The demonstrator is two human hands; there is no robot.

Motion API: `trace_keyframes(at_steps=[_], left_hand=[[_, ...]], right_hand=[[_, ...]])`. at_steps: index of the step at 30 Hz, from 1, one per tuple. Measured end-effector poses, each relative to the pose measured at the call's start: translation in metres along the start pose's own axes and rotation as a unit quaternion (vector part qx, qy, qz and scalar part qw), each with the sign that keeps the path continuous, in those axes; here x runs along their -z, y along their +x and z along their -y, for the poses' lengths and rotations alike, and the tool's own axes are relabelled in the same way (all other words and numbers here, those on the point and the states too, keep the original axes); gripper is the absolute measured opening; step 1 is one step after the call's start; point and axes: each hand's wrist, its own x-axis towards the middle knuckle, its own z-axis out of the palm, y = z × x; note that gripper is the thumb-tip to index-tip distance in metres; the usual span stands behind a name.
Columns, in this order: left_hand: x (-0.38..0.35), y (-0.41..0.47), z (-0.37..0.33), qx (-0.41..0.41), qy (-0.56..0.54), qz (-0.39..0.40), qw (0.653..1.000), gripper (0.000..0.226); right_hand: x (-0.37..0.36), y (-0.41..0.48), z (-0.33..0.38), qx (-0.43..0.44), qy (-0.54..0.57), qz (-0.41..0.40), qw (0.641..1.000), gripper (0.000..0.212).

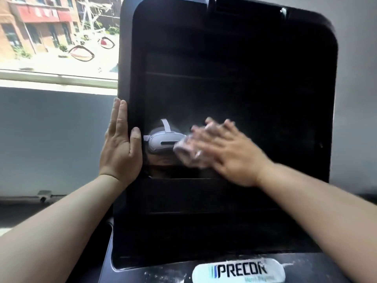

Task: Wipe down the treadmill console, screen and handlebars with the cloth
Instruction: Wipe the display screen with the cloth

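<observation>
The treadmill's large black screen [244, 78] fills the middle of the head view, glossy and dark. My right hand [226, 152] presses a crumpled pale pink cloth [188, 150] flat against the lower middle of the screen, fingers spread and blurred. My left hand [122, 144] holds the screen's left edge, fingers straight along the side and thumb lying on the front bezel. Below the screen is the dark console [163, 272] with a white Precor logo plate [238, 271]. No handlebars are in view.
A window [57, 33] at the upper left looks onto a street and brick buildings. Under it runs a grey wall [51, 139]. A headset's reflection [163, 139] shows in the screen. White specks lie on the console near the logo.
</observation>
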Motion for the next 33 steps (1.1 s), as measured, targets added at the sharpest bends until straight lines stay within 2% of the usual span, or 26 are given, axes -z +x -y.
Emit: trace_keyframes(at_steps=[1,2,3,4,5,6,8,10,12,14,16,17,18,20,21,24,26,29,31,33], left_hand=[[0.0,-0.001,0.001,0.001,-0.004,-0.001,1.0,0.063],[0.001,-0.002,0.001,0.001,-0.007,-0.001,1.0,0.062],[0.001,-0.002,0.002,0.001,-0.011,-0.002,1.0,0.062],[0.001,-0.003,0.002,0.002,-0.017,-0.001,1.0,0.061],[0.001,-0.004,0.002,0.002,-0.022,0.0,1.0,0.061],[0.001,-0.004,0.002,0.002,-0.025,-0.001,1.0,0.06],[0.001,-0.005,0.002,0.005,-0.026,-0.003,1.0,0.06],[0.001,-0.002,0.003,0.005,-0.033,-0.001,0.999,0.06],[0.002,-0.001,0.004,0.001,-0.053,0.008,0.999,0.059],[0.006,0.0,0.006,0.004,-0.1,0.021,0.995,0.056],[0.015,0.003,0.005,0.044,-0.16,0.035,0.986,0.053],[0.021,0.005,0.003,0.076,-0.207,0.045,0.974,0.051],[0.026,0.006,-0.002,0.114,-0.269,0.051,0.955,0.049],[0.036,0.01,-0.011,0.197,-0.389,0.039,0.899,0.047],[0.04,0.008,-0.017,0.22,-0.414,0.043,0.882,0.047],[0.042,-0.002,-0.024,0.222,-0.398,0.089,0.886,0.041],[0.045,-0.002,-0.024,0.207,-0.37,0.1,0.9,0.036],[0.055,0.012,-0.015,0.222,-0.375,0.093,0.895,0.046],[0.062,0.021,-0.015,0.222,-0.365,0.095,0.899,0.052],[0.062,0.027,-0.016,0.235,-0.382,0.093,0.889,0.054]], right_hand=[[0.014,0.018,-0.023,-0.122,0.03,-0.029,0.992,0.056],[0.027,0.034,-0.038,-0.259,0.086,-0.073,0.959,0.056],[0.033,0.046,-0.042,-0.369,0.139,-0.119,0.911,0.057],[0.032,0.054,-0.035,-0.433,0.165,-0.154,0.873,0.059],[0.026,0.058,-0.022,-0.453,0.155,-0.171,0.861,0.06],[0.016,0.056,-0.005,-0.439,0.132,-0.175,0.871,0.06],[-0.006,0.039,0.041,-0.35,0.12,-0.159,0.916,0.06],[-0.027,0.011,0.089,-0.268,0.109,-0.1,0.952,0.063],[-0.042,-0.017,0.125,-0.148,0.079,-0.039,0.985,0.065],[-0.044,-0.032,0.134,0.018,0.042,0.028,0.999,0.06],[-0.034,-0.016,0.103,0.132,0.014,0.072,0.989,0.056],[-0.026,0.002,0.084,0.139,0.003,0.069,0.988,0.055],[-0.015,0.024,0.066,0.105,0.004,0.055,0.993,0.054],[0.006,0.078,0.037,-0.032,0.039,-0.006,0.999,0.053],[0.016,0.102,0.026,-0.099,0.054,-0.03,0.993,0.052],[0.04,0.167,0.012,-0.233,0.072,-0.079,0.967,0.052],[0.057,0.204,0.005,-0.286,0.06,-0.136,0.947,0.048],[0.066,0.232,0.005,-0.311,0.027,-0.201,0.928,0.044],[0.054,0.233,0.019,-0.272,0.04,-0.198,0.941,0.05],[0.033,0.219,0.04,-0.228,0.086,-0.188,0.951,0.056]])
